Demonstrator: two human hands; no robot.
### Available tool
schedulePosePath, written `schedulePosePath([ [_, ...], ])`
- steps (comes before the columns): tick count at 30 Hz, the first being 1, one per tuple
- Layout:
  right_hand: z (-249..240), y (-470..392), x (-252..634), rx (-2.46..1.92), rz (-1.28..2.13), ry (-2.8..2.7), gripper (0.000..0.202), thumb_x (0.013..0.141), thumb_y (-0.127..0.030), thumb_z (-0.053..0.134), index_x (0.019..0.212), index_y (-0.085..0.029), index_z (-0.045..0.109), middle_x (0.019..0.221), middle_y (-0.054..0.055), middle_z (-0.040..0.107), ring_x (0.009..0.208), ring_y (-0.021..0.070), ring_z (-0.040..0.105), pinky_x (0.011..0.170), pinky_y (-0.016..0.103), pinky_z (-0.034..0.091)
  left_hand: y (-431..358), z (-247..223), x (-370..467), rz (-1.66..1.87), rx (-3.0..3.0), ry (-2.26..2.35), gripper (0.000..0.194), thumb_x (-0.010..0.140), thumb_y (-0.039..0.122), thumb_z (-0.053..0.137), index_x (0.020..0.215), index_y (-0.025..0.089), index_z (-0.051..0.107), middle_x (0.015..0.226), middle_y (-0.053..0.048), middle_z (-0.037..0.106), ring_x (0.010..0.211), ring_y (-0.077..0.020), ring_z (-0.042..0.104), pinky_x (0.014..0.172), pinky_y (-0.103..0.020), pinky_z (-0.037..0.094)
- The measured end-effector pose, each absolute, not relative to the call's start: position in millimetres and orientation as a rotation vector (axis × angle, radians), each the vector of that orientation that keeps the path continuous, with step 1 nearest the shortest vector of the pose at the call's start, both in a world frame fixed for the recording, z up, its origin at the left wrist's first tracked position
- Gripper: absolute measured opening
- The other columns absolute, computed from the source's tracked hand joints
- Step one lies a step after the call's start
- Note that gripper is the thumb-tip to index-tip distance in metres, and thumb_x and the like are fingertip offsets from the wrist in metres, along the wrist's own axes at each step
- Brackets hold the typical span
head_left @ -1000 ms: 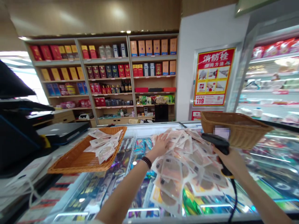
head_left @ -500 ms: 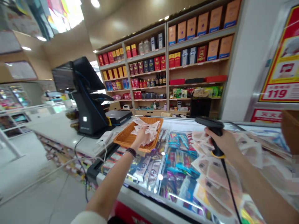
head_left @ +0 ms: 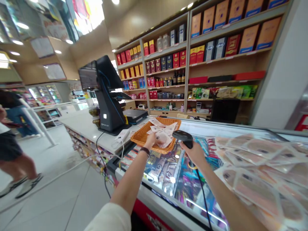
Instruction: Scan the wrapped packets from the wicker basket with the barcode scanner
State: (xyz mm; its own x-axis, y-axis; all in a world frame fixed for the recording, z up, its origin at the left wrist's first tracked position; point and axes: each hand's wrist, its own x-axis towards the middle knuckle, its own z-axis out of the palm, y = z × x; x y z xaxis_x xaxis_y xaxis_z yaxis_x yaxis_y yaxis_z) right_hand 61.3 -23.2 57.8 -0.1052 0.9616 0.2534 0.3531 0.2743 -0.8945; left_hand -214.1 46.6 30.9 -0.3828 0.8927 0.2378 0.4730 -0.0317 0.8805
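My right hand (head_left: 195, 154) is wrapped around the handle of a black barcode scanner (head_left: 184, 137), whose cord hangs down over the freezer's glass. The scanner's head points left, close to the right rim of an orange wicker basket (head_left: 139, 136). My left hand (head_left: 151, 140), with a beaded bracelet at the wrist, reaches into the basket. Its fingers close on the edge of a clear plastic packet (head_left: 164, 139); the fingertips are partly hidden. More clear packets (head_left: 157, 128) lie loosely in the basket beyond it.
Many flat clear packets (head_left: 260, 179) are spread over the glass top at right. A black checkout terminal (head_left: 108, 106) and a white power strip (head_left: 121, 136) stand on the left counter. Boxes line the shelves (head_left: 166, 72) behind. A person (head_left: 12, 147) stands at far left.
My right hand has brought the scanner left, from above the spread packets to beside the basket. My left hand stays in the basket, drawn slightly nearer its front edge. The view has turned left.
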Motion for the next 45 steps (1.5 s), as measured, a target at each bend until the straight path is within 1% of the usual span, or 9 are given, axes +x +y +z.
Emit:
schedulePosePath([
  [3, 48, -29, 55, -1.245, 0.854, -1.688, 0.027, 0.081, -0.048, 0.066, 0.07, -0.025, 0.058, 0.049, 0.002, 0.065, 0.045, 0.0228, 0.066, 0.047, 0.03, 0.045, 40, 31, -216, 1.444, 1.368, 1.901, 0.058, 0.044, 0.025, 0.101, 0.092, 0.017, 0.07, 0.09, -0.01, 0.076, 0.1, -0.0308, 0.073, 0.097, -0.04, 0.053],
  [7, 44, -31, 55, -1.264, 0.812, -1.688, 0.027, 0.082, -0.05, 0.064, 0.071, -0.026, 0.057, 0.047, 0.001, 0.063, 0.047, 0.0242, 0.067, 0.049, 0.031, 0.046, 32, 34, -215, 1.59, 1.321, 1.556, 0.071, 0.042, 0.014, 0.101, 0.105, 0.017, 0.069, 0.09, -0.007, 0.078, 0.086, -0.0249, 0.074, 0.088, -0.04, 0.058],
  [11, 41, -30, 56, -1.253, 0.75, -1.694, 0.03, 0.081, -0.054, 0.064, 0.071, -0.027, 0.058, 0.048, 0.002, 0.064, 0.053, 0.0264, 0.07, 0.049, 0.03, 0.046, 27, 37, -217, 1.593, 1.289, 1.31, 0.058, 0.042, 0.021, 0.103, 0.091, 0.014, 0.073, 0.083, -0.009, 0.079, 0.085, -0.0252, 0.075, 0.09, -0.04, 0.058],
  [14, 39, -29, 57, -1.24, 0.706, -1.716, 0.032, 0.08, -0.057, 0.062, 0.071, -0.026, 0.059, 0.049, 0.004, 0.065, 0.059, 0.0285, 0.073, 0.049, 0.031, 0.046, 27, 36, -217, 1.499, 1.364, 1.314, 0.045, 0.045, 0.028, 0.102, 0.079, 0.013, 0.076, 0.079, -0.008, 0.079, 0.083, -0.0254, 0.075, 0.09, -0.039, 0.058],
  [21, 44, -33, 57, -1.192, 0.75, -1.719, 0.034, 0.08, -0.058, 0.06, 0.067, -0.027, 0.058, 0.049, 0.004, 0.065, 0.056, 0.0278, 0.071, 0.054, 0.033, 0.048, 27, 33, -213, 1.419, 1.362, 1.289, 0.043, 0.051, 0.032, 0.101, 0.082, 0.013, 0.077, 0.073, -0.008, 0.078, 0.065, -0.0206, 0.072, 0.065, -0.029, 0.057],
  [26, 51, -38, 57, -1.198, 0.784, -1.704, 0.034, 0.079, -0.059, 0.06, 0.066, -0.028, 0.057, 0.046, 0.003, 0.062, 0.05, 0.027, 0.069, 0.053, 0.034, 0.048, 20, 36, -213, 1.522, 1.276, 1.204, 0.051, 0.056, 0.032, 0.101, 0.097, 0.013, 0.078, 0.078, -0.01, 0.08, 0.081, -0.0271, 0.078, 0.076, -0.036, 0.062],
  [31, 57, -40, 58, -1.225, 0.699, -1.748, 0.035, 0.08, -0.059, 0.059, 0.064, -0.028, 0.057, 0.047, 0.005, 0.064, 0.058, 0.0296, 0.073, 0.054, 0.033, 0.048, 16, 39, -210, 1.548, 1.255, 1.196, 0.057, 0.057, 0.033, 0.1, 0.105, 0.012, 0.078, 0.082, -0.011, 0.081, 0.089, -0.0301, 0.079, 0.081, -0.04, 0.063],
  [40, 59, -41, 60, -1.256, 0.648, -1.809, 0.033, 0.082, -0.056, 0.057, 0.066, -0.027, 0.057, 0.052, 0.007, 0.068, 0.065, 0.031, 0.075, 0.057, 0.033, 0.049, 14, 40, -209, 1.554, 1.288, 1.21, 0.048, 0.056, 0.033, 0.101, 0.094, 0.013, 0.079, 0.081, -0.011, 0.081, 0.088, -0.0304, 0.079, 0.082, -0.04, 0.064],
  [45, 59, -40, 75, -1.213, 0.639, -1.768, 0.032, 0.083, -0.054, 0.06, 0.07, -0.025, 0.061, 0.058, 0.008, 0.071, 0.058, 0.0273, 0.072, 0.056, 0.032, 0.049, 18, 45, -207, 1.568, 1.199, 1.203, 0.045, 0.055, 0.026, 0.1, 0.092, 0.011, 0.077, 0.078, -0.009, 0.08, 0.083, -0.0267, 0.078, 0.08, -0.036, 0.063],
])
